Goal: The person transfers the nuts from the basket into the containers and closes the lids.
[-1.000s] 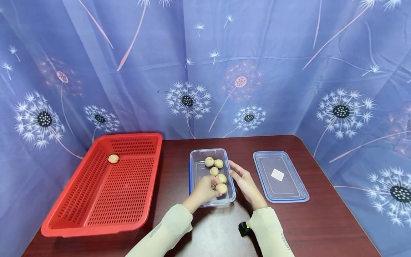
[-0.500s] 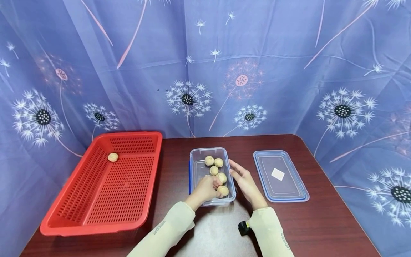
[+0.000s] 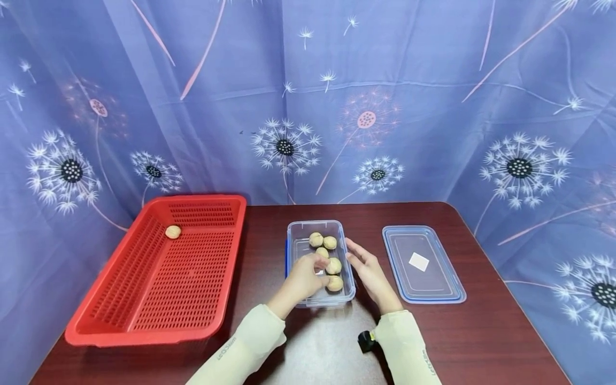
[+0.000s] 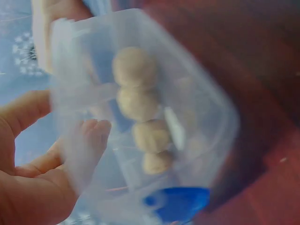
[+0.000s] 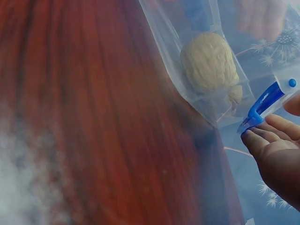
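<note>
Several walnuts [image 3: 334, 266] lie in a clear plastic box [image 3: 300, 230], mostly in a line along its right side. My left hand [image 3: 305, 275] reaches over the box's left side, with thumb and fingers parted. Its thumb tip is right at the nearest walnut [image 3: 335, 284]. In the left wrist view nothing shows between the thumb and fingers of that hand [image 4: 42, 159]; the picture is blurred. My right hand [image 3: 369, 272] rests with extended fingers against the box's right side. The right wrist view has its fingers by a blue latch [image 5: 265, 103].
A red perforated basket [image 3: 180, 283] stands on the left with one walnut [image 3: 172, 231] in it. On the right lies a clear lid [image 3: 423, 283] bearing a white label [image 3: 418, 261]. A patterned curtain [image 3: 231, 155] hangs behind the dark red table [image 3: 500, 337].
The nearest walnut, earlier between my left fingers, now lies in the box; the left fingers have spread and drawn back from it. The right hand stays at the box's side.
</note>
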Tool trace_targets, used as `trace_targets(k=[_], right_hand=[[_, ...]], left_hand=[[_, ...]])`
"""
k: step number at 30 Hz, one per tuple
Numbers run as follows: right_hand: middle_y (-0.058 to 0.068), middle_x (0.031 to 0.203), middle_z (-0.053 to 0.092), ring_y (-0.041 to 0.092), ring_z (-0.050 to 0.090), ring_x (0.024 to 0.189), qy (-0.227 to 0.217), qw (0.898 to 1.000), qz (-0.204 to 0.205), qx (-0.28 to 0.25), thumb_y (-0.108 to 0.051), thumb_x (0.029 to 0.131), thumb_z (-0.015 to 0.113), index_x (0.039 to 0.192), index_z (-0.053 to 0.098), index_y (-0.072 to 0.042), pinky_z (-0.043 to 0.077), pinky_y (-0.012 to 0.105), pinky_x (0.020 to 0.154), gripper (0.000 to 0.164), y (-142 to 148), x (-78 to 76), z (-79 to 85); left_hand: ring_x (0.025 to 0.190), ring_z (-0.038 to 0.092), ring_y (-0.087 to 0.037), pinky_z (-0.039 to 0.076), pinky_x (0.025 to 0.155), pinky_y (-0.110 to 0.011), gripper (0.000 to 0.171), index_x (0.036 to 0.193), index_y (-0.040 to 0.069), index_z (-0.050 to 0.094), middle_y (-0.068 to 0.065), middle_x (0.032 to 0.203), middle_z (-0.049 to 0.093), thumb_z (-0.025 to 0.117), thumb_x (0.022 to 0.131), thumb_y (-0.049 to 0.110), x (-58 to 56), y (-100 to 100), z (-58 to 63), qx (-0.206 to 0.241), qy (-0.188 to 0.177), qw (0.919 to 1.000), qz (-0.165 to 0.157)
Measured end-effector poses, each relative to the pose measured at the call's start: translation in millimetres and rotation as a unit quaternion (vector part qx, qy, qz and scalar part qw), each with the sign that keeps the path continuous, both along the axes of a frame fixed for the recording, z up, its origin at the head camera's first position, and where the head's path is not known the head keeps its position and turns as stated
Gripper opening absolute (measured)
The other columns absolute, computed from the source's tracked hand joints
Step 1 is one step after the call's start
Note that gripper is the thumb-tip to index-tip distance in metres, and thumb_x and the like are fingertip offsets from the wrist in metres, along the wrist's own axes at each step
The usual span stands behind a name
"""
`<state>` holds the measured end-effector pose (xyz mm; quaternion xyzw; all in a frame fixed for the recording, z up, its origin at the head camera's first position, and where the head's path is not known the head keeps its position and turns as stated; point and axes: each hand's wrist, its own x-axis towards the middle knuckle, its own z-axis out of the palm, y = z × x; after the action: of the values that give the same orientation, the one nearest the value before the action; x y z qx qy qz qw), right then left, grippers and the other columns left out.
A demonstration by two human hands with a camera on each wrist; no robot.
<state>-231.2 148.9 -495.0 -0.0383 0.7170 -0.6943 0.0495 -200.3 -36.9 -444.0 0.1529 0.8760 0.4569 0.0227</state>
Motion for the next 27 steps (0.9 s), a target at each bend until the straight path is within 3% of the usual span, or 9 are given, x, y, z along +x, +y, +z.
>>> trace_targets(k=[5, 10, 15, 21, 27], right_hand=[[0.013, 0.147, 0.042, 0.024, 0.040, 0.133, -0.003, 1.000, -0.006, -0.002, -0.006, 0.099, 0.049, 0.144, 0.042, -0.003, 0.034, 0.027, 0.106, 0.046, 0.9, 0.7, 1.2], [0.014, 0.147, 0.042, 0.026, 0.041, 0.132, -0.004, 1.000, -0.002, -0.005, -0.006, 0.099, 0.049, 0.144, 0.042, -0.003, 0.038, 0.015, 0.097, 0.046, 0.8, 0.3, 0.8], [0.013, 0.148, 0.041, 0.025, 0.040, 0.132, -0.007, 1.000, 0.001, -0.003, -0.007, 0.099, 0.049, 0.144, 0.042, -0.003, 0.038, 0.019, 0.099, 0.046, 1.3, 0.1, 0.0], [0.017, 0.148, 0.040, 0.028, 0.037, 0.135, 0.005, 1.000, -0.001, 0.007, -0.007, 0.099, 0.050, 0.144, 0.041, -0.001, 0.029, 0.039, 0.110, 0.046, 1.6, -0.8, -1.5], [0.016, 0.147, 0.041, 0.029, 0.041, 0.132, 0.007, 1.000, -0.006, 0.005, -0.007, 0.099, 0.050, 0.144, 0.042, -0.002, 0.032, 0.037, 0.109, 0.046, 0.4, -0.5, -1.3]], left_hand=[[0.098, 0.066, -0.030, 0.052, 0.088, -0.033, 0.029, 0.106, -0.006, 0.066, -0.017, 0.103, 0.068, 0.075, 0.078, 0.001, 12.8, -2.9, 26.1, 0.046, 0.030, 0.9984, -0.018], [0.099, 0.066, -0.026, 0.052, 0.088, -0.029, 0.028, 0.108, -0.005, 0.066, -0.014, 0.105, 0.068, 0.072, 0.080, -0.002, 32.1, -11.4, 60.5, 0.076, 0.075, 0.9930, -0.049], [0.099, 0.066, -0.023, 0.052, 0.089, -0.030, 0.029, 0.109, -0.002, 0.067, -0.010, 0.106, 0.068, 0.073, 0.081, -0.001, 46.7, -24.8, 94.3, 0.097, 0.104, 0.9875, -0.067], [0.098, 0.067, -0.021, 0.052, 0.088, -0.027, 0.029, 0.109, 0.002, 0.068, -0.006, 0.106, 0.068, 0.074, 0.081, 0.001, 45.5, -48.0, 124.9, 0.075, 0.155, 0.9836, -0.054], [0.100, 0.066, -0.020, 0.051, 0.090, -0.031, 0.028, 0.110, 0.006, 0.069, -0.006, 0.106, 0.068, 0.074, 0.082, 0.006, 32.9, -76.4, 146.7, 0.027, 0.173, 0.9845, 0.002]])
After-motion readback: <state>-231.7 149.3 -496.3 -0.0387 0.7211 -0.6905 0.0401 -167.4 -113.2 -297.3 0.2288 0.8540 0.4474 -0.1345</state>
